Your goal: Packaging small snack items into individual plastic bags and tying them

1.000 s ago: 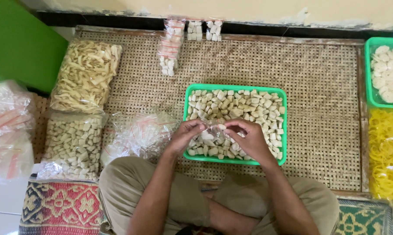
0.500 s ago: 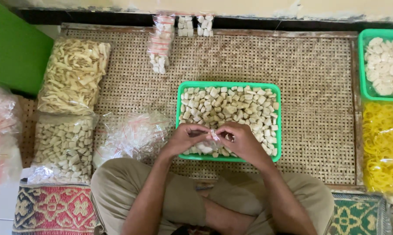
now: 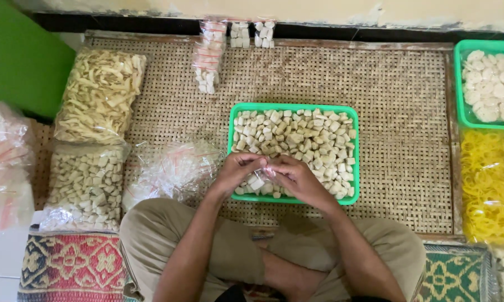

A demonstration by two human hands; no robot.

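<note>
In the head view, a small clear packet (image 3: 258, 180) of pale cubes is pinched between the left hand (image 3: 236, 172) and the right hand (image 3: 296, 178), fingers closed on it, at six o'clock over the green tray (image 3: 292, 107). Empty clear bags (image 3: 171, 170) are heaped at nine o'clock of the tray, on the woven mat (image 3: 397, 84).

The light is bright and soft, and it falls evenly everywhere. Shadows are pale and small, tucked just under the hands and beside the green tray (image 3: 294, 107). The clear plastic bags (image 3: 171, 170) on the left shine with little white glints. The woven mat (image 3: 400, 140) looks sharp in the middle. The far wall edge bends a little, and the corners look softer.
</note>
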